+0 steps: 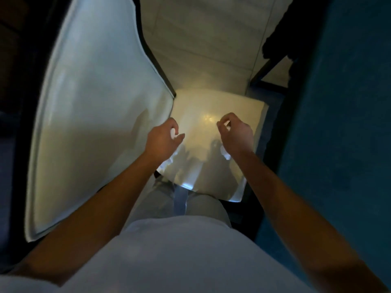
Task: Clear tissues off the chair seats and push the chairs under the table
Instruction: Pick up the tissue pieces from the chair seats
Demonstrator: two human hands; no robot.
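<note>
Fingers of left hand (163,136) pinch tissue (173,132); right hand (234,132) pinches another, above chair seat (203,106).

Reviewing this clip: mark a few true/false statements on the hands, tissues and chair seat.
1. Both hands are over the chair seat. True.
2. The left hand holds a white tissue. True.
3. The right hand lies flat and open. False: its fingers curl round a bit of white tissue.
4. The floor is dark carpet. False: it is pale tile.
5. The person wears a light shirt. True.
</note>
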